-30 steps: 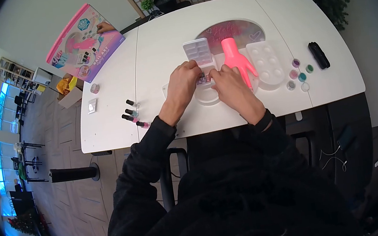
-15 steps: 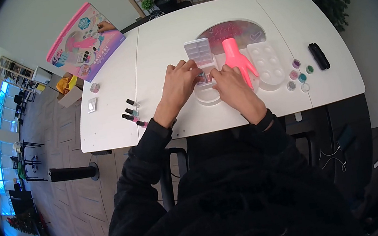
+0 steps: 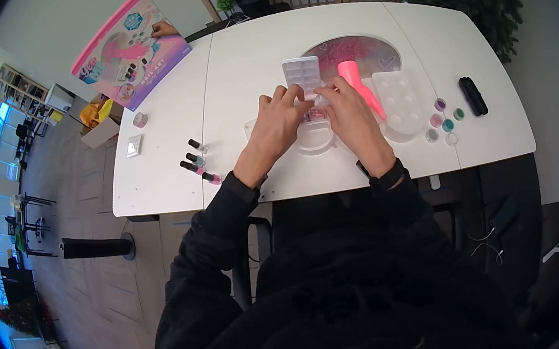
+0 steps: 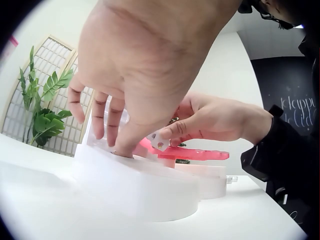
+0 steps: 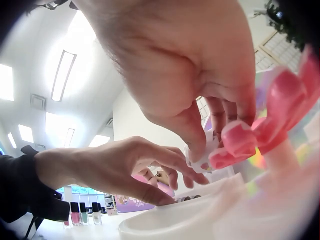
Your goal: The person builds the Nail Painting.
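Note:
My right hand pinches a small white piece with tiny coloured prints between thumb and fingers, above the white base. Across from it, the left hand reaches down with loosely bent fingers, its thumb and index finger at the base's edge. Small dark and pink items lie in a compartment by those fingertips. Behind the hands stands a raised clear lid divided into squares. Just right of the right hand lies a pink plastic model hand, partly covered by it.
A white tray with round wells is to the right, then several small glitter pots and a black case. Several nail polish bottles stand at left. A colourful nail art box rises at back left.
The right hand has come up a little from the compartment, and the white piece shows in its pinch. The left hand has shifted slightly. The head view has tilted a bit.

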Demonstrator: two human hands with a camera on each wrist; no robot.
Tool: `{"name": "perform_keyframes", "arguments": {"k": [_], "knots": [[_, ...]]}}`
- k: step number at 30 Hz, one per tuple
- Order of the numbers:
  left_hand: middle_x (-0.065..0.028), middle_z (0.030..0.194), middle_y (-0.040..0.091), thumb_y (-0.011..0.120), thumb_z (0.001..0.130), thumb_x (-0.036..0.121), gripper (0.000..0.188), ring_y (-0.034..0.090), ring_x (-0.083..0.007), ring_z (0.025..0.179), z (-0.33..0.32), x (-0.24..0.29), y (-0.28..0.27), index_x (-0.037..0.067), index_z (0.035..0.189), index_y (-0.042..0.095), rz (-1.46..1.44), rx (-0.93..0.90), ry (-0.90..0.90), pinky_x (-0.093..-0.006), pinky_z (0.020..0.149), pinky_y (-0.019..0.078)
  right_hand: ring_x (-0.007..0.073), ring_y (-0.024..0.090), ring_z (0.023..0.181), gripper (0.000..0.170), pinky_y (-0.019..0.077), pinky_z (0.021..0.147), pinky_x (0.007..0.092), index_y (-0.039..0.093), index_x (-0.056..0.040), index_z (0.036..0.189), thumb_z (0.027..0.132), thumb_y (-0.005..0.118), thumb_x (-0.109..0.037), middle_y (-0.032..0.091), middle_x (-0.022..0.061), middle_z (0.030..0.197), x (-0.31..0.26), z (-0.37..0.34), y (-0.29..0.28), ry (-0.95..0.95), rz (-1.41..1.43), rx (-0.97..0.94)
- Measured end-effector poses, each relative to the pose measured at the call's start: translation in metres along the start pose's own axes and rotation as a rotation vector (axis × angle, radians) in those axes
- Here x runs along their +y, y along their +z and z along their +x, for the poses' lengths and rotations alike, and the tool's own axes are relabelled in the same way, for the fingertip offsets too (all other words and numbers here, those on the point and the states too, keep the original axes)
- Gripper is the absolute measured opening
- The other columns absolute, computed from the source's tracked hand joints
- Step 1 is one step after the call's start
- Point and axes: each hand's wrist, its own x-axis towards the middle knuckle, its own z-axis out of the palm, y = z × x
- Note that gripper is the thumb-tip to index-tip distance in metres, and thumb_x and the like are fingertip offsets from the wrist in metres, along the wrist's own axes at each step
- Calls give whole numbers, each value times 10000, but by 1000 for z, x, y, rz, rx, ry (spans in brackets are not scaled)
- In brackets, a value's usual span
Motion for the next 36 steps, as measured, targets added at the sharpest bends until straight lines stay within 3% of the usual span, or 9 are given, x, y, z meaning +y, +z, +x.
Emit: {"name": "perform_keyframes", "arguments": {"k": [3,10,12,14,18,24,34,36], "knots": [[-57,1169,563,669,873,-14,306,536,-275,1080,-6,-2,10,120,1130,766,-47,-104,-35,-422,815,420,348,663,1013,343,542,813,450,655,-21,1182,853,733,37,644,141,1084,-7,5,1,63,-89,-15],[-95,1167,508,599,886,-65,306,518,-305,1070,-6,-6,18,99,1095,750,-185,-115,-122,-422,814,416,396,655,921,307,533,768,481,594,-26,1039,783,742,54,661,164,984,-13,12,15,45,-139,110],[-118,1170,509,581,842,-94,310,508,-324,1108,-6,-6,19,57,1046,759,-268,-106,-135,-460,836,429,404,651,901,301,533,762,481,591,-22,1022,773,736,64,662,175,974,-16,13,19,39,-123,137],[-118,1172,511,596,862,-73,285,512,-322,1114,-6,-6,13,65,1050,760,-287,-117,-142,-467,849,441,401,653,911,278,535,756,470,585,-3,992,767,726,79,663,182,945,-14,14,25,131,-102,79],[-114,1179,519,655,910,5,185,527,-311,1128,-8,-8,13,84,1039,762,-329,-92,-132,-482,871,474,402,658,898,208,537,739,463,610,18,941,771,708,87,661,185,938,-9,12,31,97,-122,68],[-71,1147,565,734,837,-30,297,579,-307,1058,-8,-10,10,112,1098,731,-345,-22,-90,-445,872,509,379,674,853,130,544,714,463,697,16,912,819,653,96,669,166,970,-14,11,30,117,-151,21],[-78,1159,578,688,891,26,273,585,-288,1081,-8,-11,10,82,1153,739,-268,-67,-53,-474,828,522,355,663,915,112,568,760,447,738,40,871,794,657,48,679,171,926,-10,8,29,57,-287,32],[-69,1146,565,690,883,16,349,574,-286,1061,-8,-7,8,100,1220,729,-146,-93,-68,-434,828,508,342,658,932,114,570,762,438,751,38,858,794,657,38,681,170,904,-10,5,29,84,-336,-12]]}}
